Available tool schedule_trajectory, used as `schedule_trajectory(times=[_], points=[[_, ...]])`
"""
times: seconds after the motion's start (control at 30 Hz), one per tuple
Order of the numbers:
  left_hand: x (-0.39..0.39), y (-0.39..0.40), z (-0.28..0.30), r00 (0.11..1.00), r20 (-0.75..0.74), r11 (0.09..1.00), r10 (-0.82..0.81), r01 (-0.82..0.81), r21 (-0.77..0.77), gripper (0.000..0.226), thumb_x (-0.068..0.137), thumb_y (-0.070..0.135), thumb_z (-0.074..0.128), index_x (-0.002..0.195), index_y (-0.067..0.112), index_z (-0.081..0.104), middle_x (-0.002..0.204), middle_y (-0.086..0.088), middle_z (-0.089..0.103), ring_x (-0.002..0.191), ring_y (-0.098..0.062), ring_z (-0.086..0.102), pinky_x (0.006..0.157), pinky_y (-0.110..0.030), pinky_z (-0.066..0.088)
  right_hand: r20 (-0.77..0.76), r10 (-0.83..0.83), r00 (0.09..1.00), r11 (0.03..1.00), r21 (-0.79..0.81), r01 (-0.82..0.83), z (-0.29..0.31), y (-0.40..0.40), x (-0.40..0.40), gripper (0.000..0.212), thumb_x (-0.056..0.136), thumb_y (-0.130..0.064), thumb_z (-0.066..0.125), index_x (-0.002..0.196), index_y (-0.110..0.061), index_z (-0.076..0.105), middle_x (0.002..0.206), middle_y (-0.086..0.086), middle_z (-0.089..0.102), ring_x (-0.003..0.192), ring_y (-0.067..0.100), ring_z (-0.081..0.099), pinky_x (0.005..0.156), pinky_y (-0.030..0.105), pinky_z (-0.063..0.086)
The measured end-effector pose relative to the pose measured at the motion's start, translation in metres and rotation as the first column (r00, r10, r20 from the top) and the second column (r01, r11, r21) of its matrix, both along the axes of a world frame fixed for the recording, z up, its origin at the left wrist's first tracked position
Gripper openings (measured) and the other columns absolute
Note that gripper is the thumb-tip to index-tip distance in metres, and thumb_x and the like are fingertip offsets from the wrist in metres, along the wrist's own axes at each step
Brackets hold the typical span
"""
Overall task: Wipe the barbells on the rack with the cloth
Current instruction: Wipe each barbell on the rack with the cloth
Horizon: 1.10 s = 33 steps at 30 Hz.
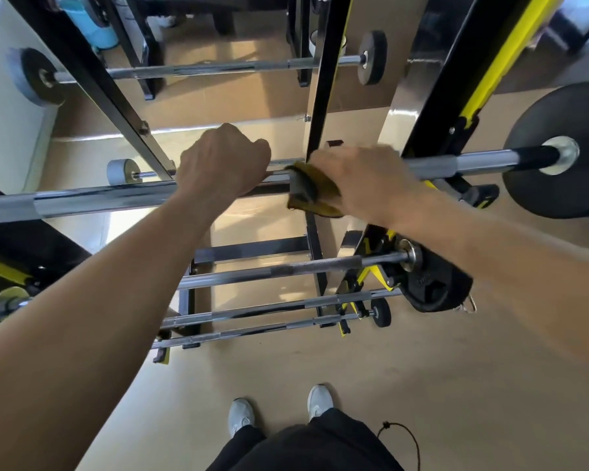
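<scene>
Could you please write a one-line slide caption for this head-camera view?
Left hand grips the top barbell on the rack while the right hand holds a yellow cloth round it.

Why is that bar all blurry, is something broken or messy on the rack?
Nothing looks broken or spilled. The right hand is smeared only because it moves, wrapping the yellow cloth around the top barbell. The left hand grips that bar. The lower barbells sit straight.
</scene>
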<state>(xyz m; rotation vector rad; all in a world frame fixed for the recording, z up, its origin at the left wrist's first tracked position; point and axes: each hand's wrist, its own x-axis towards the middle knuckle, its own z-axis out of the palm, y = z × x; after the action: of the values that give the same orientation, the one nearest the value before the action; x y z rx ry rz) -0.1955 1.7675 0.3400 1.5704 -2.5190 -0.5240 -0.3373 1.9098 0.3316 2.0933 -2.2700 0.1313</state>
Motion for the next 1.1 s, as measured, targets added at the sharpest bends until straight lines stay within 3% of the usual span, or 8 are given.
schedule_trajectory(times=[0.17,0.27,0.4,0.5,0.57,0.73,0.97,1.1], points=[[-0.002,0.003,0.002,0.999,0.048,0.999,0.02,-0.019,-0.029,0.032,0.091,0.041,0.044,0.086,0.012,0.054,0.074,-0.002,0.048,0.072,-0.029,0.051,0.069,-0.037,0.036,-0.091,-0.187,0.978,0.972,0.13,0.198,0.013,0.042,-0.045,0.028,0.091,-0.036,0.064,0.112,-0.021,0.054,0.094,0.003,0.064,0.084,0.027,0.062,0.07,0.038,0.05],[-0.005,0.003,0.001,0.997,0.08,1.0,0.023,-0.022,-0.005,0.033,0.09,0.041,0.045,0.084,0.011,0.054,0.073,-0.003,0.05,0.067,-0.025,0.049,0.07,-0.037,0.037,-0.064,-0.094,0.994,0.981,0.166,0.103,0.014,-0.001,-0.002,0.031,0.091,-0.047,0.061,0.108,-0.022,0.058,0.086,0.001,0.062,0.076,0.023,0.058,0.071,0.036,0.05],[-0.005,0.002,0.003,0.996,0.046,0.996,0.08,-0.081,0.022,0.033,0.09,0.041,0.045,0.078,0.01,0.052,0.075,-0.006,0.052,0.066,-0.026,0.051,0.06,-0.034,0.035,-0.039,0.019,0.999,0.999,0.03,-0.018,0.004,-0.04,0.051,0.02,0.093,-0.036,0.06,0.103,-0.018,0.063,0.083,0.0,0.062,0.07,0.021,0.055,0.068,0.033,0.044],[-0.003,0.001,0.003,0.996,0.044,0.997,0.078,-0.079,0.015,0.034,0.09,0.042,0.044,0.072,0.014,0.05,0.073,-0.004,0.051,0.063,-0.022,0.048,0.054,-0.031,0.032,0.054,0.074,0.996,0.997,-0.025,-0.072,0.003,-0.02,0.032,0.034,0.093,-0.041,0.059,0.118,-0.019,0.055,0.098,0.001,0.064,0.084,0.021,0.06,0.067,0.031,0.04],[-0.002,0.002,0.001,0.996,0.049,0.997,0.073,-0.073,0.008,0.033,0.091,0.042,0.044,0.073,0.014,0.047,0.072,-0.003,0.048,0.063,-0.021,0.046,0.056,-0.031,0.034,0.12,0.01,0.993,0.995,0.098,-0.022,0.009,0.002,-0.006,0.035,0.091,-0.049,0.058,0.116,-0.024,0.054,0.095,-0.002,0.063,0.084,0.02,0.059,0.069,0.031,0.039],[-0.003,-0.001,-0.003,0.995,0.032,0.994,0.096,-0.094,-0.047,0.035,0.088,0.042,0.045,0.081,0.01,0.053,0.072,-0.003,0.049,0.062,-0.022,0.047,0.059,-0.033,0.036,-0.09,-0.101,0.991,0.971,0.209,0.118,0.013,0.039,-0.063,0.034,0.09,-0.047,0.061,0.113,-0.024,0.051,0.089,0.0,0.06,0.074,0.023,0.052,0.063,0.032,0.038],[-0.005,0.006,-0.003,0.988,-0.056,0.98,0.145,-0.152,-0.126,0.033,0.085,0.037,0.046,0.069,0.01,0.052,0.066,-0.005,0.052,0.055,-0.022,0.045,0.05,-0.029,0.031,-0.018,0.117,0.993,0.988,0.105,-0.115,0.007,-0.032,0.019,0.033,0.09,-0.044,0.062,0.109,-0.017,0.057,0.072,-0.003,0.039,0.07,0.023,0.046,0.064,0.033,0.036],[-0.002,0.007,-0.002,0.983,-0.107,0.98,0.151,-0.163,-0.118,0.032,0.086,0.037,0.045,0.068,0.011,0.049,0.064,-0.003,0.048,0.054,-0.02,0.043,0.05,-0.028,0.033,0.147,0.187,0.971,0.974,0.103,-0.203,0.012,-0.016,0.004,0.039,0.089,-0.056,0.058,0.112,-0.024,0.051,0.089,-0.006,0.053,0.078,0.019,0.049,0.068,0.032,0.033]])
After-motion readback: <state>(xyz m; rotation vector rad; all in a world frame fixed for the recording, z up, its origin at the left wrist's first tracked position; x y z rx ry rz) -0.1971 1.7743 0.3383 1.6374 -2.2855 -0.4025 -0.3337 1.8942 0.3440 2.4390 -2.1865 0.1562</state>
